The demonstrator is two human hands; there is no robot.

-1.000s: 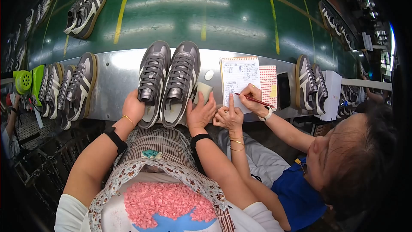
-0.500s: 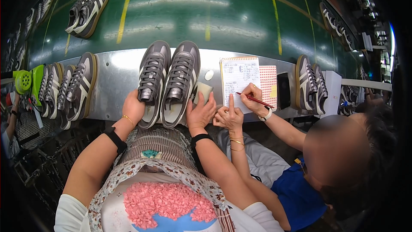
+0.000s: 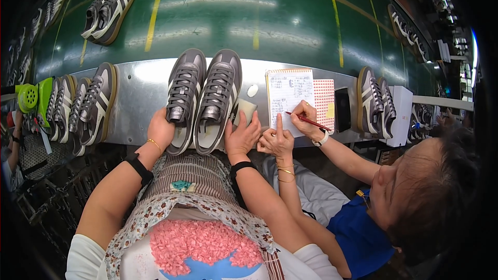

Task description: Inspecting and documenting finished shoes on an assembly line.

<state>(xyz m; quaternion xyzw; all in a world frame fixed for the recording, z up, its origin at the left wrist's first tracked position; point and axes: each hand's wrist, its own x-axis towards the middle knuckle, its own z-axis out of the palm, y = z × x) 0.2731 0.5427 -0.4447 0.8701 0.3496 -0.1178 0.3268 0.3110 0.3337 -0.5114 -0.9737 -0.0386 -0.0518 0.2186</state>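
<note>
A pair of grey sneakers [image 3: 203, 98] sits right in front of me on the metal ledge [image 3: 137, 88], toes pointing away, pale stripes on the sides, dark laces, light insoles showing at the heels. My left hand [image 3: 161, 130] cups the heel side of the left shoe, fingers curled against it. My right hand [image 3: 241, 136] rests open beside the right shoe's heel, fingertips over a small pale block [image 3: 245, 110]; how firmly it presses I cannot tell. Just right of the pair, another person's hands work on a notepad [image 3: 288, 93], one hand [image 3: 305, 118] writing with a red pen [image 3: 307, 120], the other hand [image 3: 276, 141] pinning the page with a finger. Left of the pair, more sneakers [image 3: 85, 105] line the ledge, partly cut off in shadow. Beyond it, another pair [image 3: 109, 13] lies on the green belt [image 3: 249, 21].
</note>
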